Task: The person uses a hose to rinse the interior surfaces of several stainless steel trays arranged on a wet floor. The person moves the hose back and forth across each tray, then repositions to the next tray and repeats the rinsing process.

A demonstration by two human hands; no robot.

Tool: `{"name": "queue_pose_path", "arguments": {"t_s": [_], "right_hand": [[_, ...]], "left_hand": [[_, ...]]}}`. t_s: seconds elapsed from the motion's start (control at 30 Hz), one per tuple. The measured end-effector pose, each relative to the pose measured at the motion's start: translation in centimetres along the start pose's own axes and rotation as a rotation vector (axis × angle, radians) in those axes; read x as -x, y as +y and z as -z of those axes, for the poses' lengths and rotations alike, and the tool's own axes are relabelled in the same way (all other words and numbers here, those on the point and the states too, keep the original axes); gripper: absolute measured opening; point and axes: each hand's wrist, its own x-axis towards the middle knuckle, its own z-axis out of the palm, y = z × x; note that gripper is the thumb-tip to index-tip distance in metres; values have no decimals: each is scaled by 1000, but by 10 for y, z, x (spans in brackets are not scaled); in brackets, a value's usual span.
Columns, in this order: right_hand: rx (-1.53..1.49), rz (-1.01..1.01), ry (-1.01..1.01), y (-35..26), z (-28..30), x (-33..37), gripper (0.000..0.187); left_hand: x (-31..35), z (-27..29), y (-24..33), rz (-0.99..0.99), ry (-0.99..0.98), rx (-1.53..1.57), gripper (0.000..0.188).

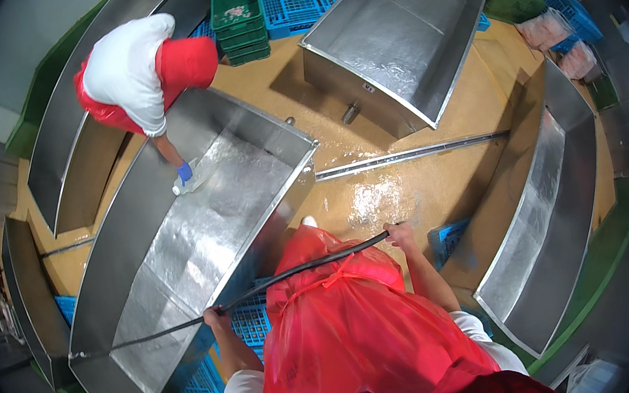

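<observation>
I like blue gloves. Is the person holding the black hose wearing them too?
No, the left hand and right hand gripping the black hose are bare; only the co-worker's hand wears blue.

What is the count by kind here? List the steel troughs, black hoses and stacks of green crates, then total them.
Long open stainless-steel troughs: 5
Thin black hose: 1
Stack of green plastic crates: 1
Total: 7
</observation>
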Motion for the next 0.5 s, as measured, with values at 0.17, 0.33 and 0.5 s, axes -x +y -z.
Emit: {"name": "queue_pose_path", "arguments": {"t_s": [0.17, 0.33, 0.5], "right_hand": [[70, 91, -22, -47, -43, -64, 37], [242, 243, 90, -76, -59, -142, 43], [315, 327, 102, -181, -53, -117, 48]], "left_hand": [[-91, -30, -14, -81, -50, 13, 5], [-35, -112, -46, -128, 61, 174, 10], [-84, -98, -25, -222, 17, 237, 16]]}}
